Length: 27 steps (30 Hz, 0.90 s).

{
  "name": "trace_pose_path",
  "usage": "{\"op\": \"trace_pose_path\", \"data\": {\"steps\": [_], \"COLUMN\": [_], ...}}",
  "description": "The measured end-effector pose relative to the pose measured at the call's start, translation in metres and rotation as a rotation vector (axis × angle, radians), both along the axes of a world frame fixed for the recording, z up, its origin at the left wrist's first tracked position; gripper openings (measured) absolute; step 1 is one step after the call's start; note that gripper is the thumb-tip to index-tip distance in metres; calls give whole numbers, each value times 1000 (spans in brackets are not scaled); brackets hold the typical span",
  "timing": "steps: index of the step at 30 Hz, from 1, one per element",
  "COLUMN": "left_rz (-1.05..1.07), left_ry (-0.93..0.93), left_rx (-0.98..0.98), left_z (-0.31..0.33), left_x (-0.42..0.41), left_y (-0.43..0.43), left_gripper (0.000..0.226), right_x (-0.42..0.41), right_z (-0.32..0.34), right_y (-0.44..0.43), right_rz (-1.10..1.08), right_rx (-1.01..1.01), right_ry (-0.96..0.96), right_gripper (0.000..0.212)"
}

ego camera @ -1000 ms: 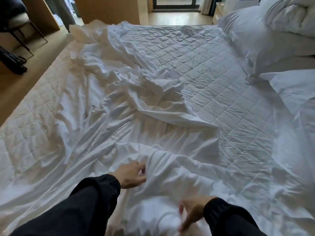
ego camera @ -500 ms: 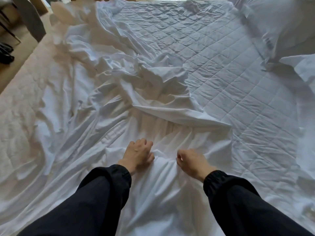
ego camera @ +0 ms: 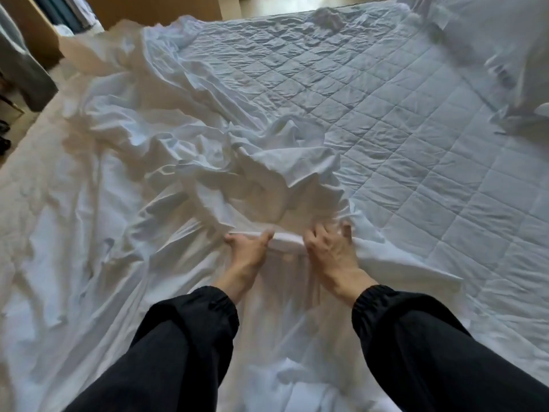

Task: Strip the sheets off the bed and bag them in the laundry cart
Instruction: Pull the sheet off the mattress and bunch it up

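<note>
Sheet [ego camera: 178, 162] gripped by two hands on bed [ego camera: 445, 203]

View from above, looking down a person's two arms across a wide bed. Both arms enter from the bottom of the frame in black sleeves with gathered cuffs, the left sleeve [ego camera: 166, 352] at lower centre and the right sleeve [ego camera: 430, 352] at lower right.

The hands meet just below the centre of the frame, near each other but apart. The left hand [ego camera: 248, 248] has its fingers and thumb curled round a rolled fold of the white sheet. The right hand [ego camera: 329, 251], just to its right, has its fingers partly spread and hooked into the same bunched cloth, gripping it. A short band of folded cloth runs between the two hands. Both hands are slightly blurred.

The sheet is loose and badly crumpled. It covers the left half and the lower part of the frame, rises in a heap of ridges directly above the hands, and trails in a long rumpled strip toward the upper left corner of the bed. Below the hands it lies stretched in straight pleats between the arms.

The right half of the frame shows the bed's bare quilted top, stitched in diamonds. White pillows [ego camera: 490, 34] are piled at the upper right corner. A small crumpled cloth [ego camera: 326, 16] lies at the far edge, top centre.

Beyond the bed, a grey chair [ego camera: 23, 69] stands at the upper left, and a wooden panel [ego camera: 154, 7] shows along the top edge.
</note>
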<state>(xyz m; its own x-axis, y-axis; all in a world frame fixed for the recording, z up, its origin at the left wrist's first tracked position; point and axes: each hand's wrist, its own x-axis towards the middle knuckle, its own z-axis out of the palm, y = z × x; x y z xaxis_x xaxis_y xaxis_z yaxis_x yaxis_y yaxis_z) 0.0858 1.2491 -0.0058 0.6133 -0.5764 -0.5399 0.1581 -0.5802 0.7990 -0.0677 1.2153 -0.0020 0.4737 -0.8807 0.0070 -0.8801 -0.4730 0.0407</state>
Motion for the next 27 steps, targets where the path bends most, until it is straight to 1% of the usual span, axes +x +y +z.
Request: {"op": "trace_pose_path", "data": {"steps": [1, 2, 3, 4, 5, 6, 7, 8, 9, 11, 13, 14, 16, 17, 18, 19, 21, 22, 24, 25, 27], "left_rz": [105, 162, 174, 176, 144, 76, -19, -141, -280, -528, -695, -764, -884, -891, -844, -782, -715, -712, -720, -742, -819], "left_ry": [61, 106, 145, 177, 207, 209, 203, 190, 182, 80, -117, -275, -668, -789, -813, -802, -754, -731, -660, -620, -572], "left_rx": [-14, -29, -63, -123, -188, -233, -294, -339, -378, -432, -481, -451, -305, -234, -167, -101, 9, 22, -43, -98, -160], "left_z": [-11, -19, -17, -8, 7, 20, 34, 47, 56, 69, 68, 65, 49, 38, 31, 27, 22, 22, 23, 22, 23], "left_x": [6, 8, 6, -3, -15, -25, -36, -46, -56, -73, -82, -82, -74, -68, -62, -57, -51, -49, -47, -47, -50], "left_y": [-15, -32, -46, -61, -74, -88, -103, -117, -129, -145, -149, -148, -144, -143, -143, -146, -157, -164, -179, -187, -202], "left_gripper": [91, 92, 85, 71, 55, 45, 41, 43, 51, 68, 71, 67, 59, 57, 57, 60, 67, 70, 82, 87, 91], "right_x": [-1, -4, -8, -14, -22, -30, -40, -52, -64, -88, -116, -129, -143, -144, -142, -138, -130, -123, -108, -101, -88], "right_z": [0, 4, 11, 18, 28, 38, 46, 52, 57, 64, 63, 59, 46, 39, 32, 25, 17, 16, 12, 10, 8], "right_y": [-8, -15, -24, -33, -43, -55, -68, -82, -97, -128, -151, -157, -161, -159, -158, -157, -157, -157, -162, -168, -183], "right_rz": [-16, -44, -84, -129, -196, -260, -323, -392, -486, -737, -979, -1067, -1124, -1096, -1040, -956, -732, -610, -372, -297, -244], "right_rx": [0, 27, 33, 16, 6, 22, 28, 18, 2, -32, -21, 19, 137, 188, 221, 221, 145, 95, -20, -78, -122], "right_ry": [-80, -163, -239, -303, -357, -398, -453, -513, -572, -681, -732, -724, -646, -578, -503, -416, -243, -194, -175, -193, -215], "right_gripper": [24, 20, 16, 14, 13, 13, 14, 15, 16, 21, 30, 32, 32, 34, 39, 47, 68, 74, 79, 82, 87]}}
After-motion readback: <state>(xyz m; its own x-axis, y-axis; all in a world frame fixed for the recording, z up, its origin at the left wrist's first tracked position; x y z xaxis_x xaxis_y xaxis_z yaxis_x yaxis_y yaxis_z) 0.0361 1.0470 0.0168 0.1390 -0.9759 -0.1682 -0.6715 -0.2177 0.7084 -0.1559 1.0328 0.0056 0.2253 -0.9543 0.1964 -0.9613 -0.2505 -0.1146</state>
